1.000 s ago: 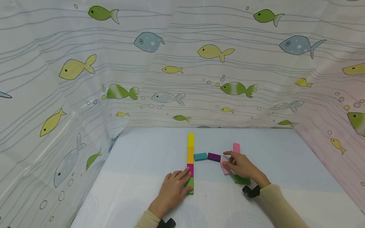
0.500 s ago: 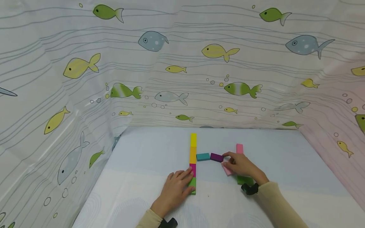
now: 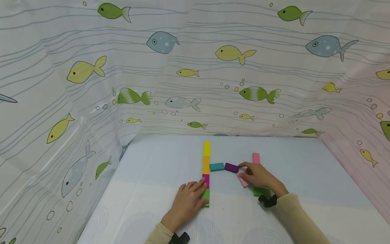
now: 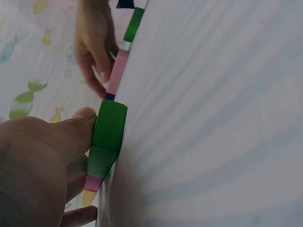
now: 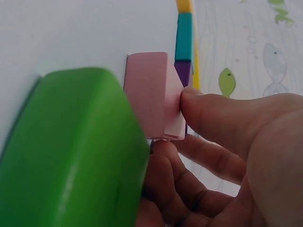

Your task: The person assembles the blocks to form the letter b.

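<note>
My left hand (image 3: 184, 203) rests with fingers extended on the near end of an upright line of blocks. Its fingers touch the light green block (image 3: 206, 195) and the magenta block (image 3: 207, 177); the orange block (image 3: 206, 165) and yellow block (image 3: 207, 149) continue the line. My right hand (image 3: 260, 176) grips a tilted pale pink block (image 5: 147, 90), thumb on its upper face and the other fingers bent beside it. Its index fingertip reaches the end of the purple block (image 3: 231, 167), which follows a teal block (image 3: 217, 166) branching from the line.
A second pink block (image 3: 256, 158) lies behind the right hand, partly hidden by it. The dark green block (image 3: 261, 192) lies under the right wrist. A fish-patterned curtain (image 3: 213, 84) surrounds the white table (image 3: 152, 162) on the back and sides.
My right index fingertip has lowered to the purple block's end, and the pale pink block has turned slightly. My left hand stays on its blocks. The head view has shifted a little.
</note>
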### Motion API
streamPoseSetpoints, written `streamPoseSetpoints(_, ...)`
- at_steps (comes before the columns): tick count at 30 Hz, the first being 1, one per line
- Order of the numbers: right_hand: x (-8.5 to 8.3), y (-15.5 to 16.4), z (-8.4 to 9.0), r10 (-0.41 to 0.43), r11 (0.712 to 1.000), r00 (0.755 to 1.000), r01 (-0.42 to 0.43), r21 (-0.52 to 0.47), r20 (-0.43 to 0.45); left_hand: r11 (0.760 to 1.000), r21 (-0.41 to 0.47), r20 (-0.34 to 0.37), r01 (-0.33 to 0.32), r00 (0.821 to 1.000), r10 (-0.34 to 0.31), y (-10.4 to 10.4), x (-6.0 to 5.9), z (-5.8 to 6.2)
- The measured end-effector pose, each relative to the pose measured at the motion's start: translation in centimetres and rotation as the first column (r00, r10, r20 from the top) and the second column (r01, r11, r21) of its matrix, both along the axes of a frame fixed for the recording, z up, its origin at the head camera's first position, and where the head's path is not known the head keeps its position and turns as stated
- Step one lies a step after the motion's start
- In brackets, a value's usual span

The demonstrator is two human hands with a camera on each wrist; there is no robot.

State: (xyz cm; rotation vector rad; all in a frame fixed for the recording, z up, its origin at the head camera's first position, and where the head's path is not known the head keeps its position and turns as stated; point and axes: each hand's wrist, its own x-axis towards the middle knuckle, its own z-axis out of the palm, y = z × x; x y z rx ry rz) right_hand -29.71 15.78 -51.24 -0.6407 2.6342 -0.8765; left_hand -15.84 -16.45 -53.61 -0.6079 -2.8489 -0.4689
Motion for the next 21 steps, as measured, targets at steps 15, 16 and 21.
streamPoseSetpoints(15,0.24,0.48,0.55,-0.026,0.999,0.998,0.025,0.021,0.052,1.000,-0.010,-0.002,0.000,1.000,0.000,0.04,0.00,0.18)
streamPoseSetpoints(16,0.19,0.55,0.49,-0.031,0.999,0.998,0.030,0.024,0.056,1.000,-0.010,-0.001,0.001,1.000,-0.001,0.04,0.01,0.18)
streamPoseSetpoints(21,-0.01,0.61,0.16,-0.050,0.998,0.998,0.049,0.031,0.045,1.000,-0.013,0.009,-0.002,1.000,0.002,-0.03,0.02,0.07)
